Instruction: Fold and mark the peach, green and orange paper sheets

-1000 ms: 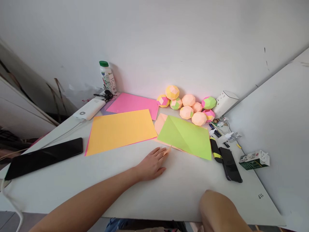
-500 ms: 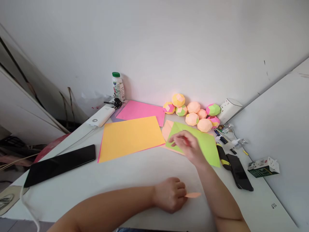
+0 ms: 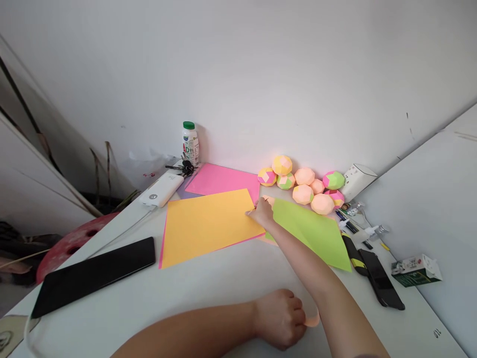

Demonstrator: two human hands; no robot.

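Observation:
My left hand (image 3: 281, 318) rests closed on the white table near its front, gripping a small peach strip of paper (image 3: 312, 320) that curls out past its fingers. My right hand (image 3: 263, 214) reaches to the right edge of the yellow-orange paper sheet (image 3: 208, 226), its fingers pressed together. What they hold, if anything, is hidden. Under the yellow-orange sheet shows a pink edge. The right forearm crosses over the green paper sheet (image 3: 313, 228), which partly covers a peach sheet (image 3: 269, 200). Behind lies a pink sheet (image 3: 223, 180).
Several faceted paper balls (image 3: 303, 175) sit along the wall, beside a white cylinder (image 3: 357, 181). Pens, a glue bottle (image 3: 363, 234), a phone (image 3: 380, 278) and a small carton (image 3: 416, 270) are on the right. A black slab (image 3: 100, 273), power bank (image 3: 162, 189), keys (image 3: 186, 167) and bottle (image 3: 191, 143) stand left.
My right hand has moved left from above the green sheet to the yellow-orange sheet's edge. A red thing in it earlier is now out of sight. The left hand still holds the peach strip.

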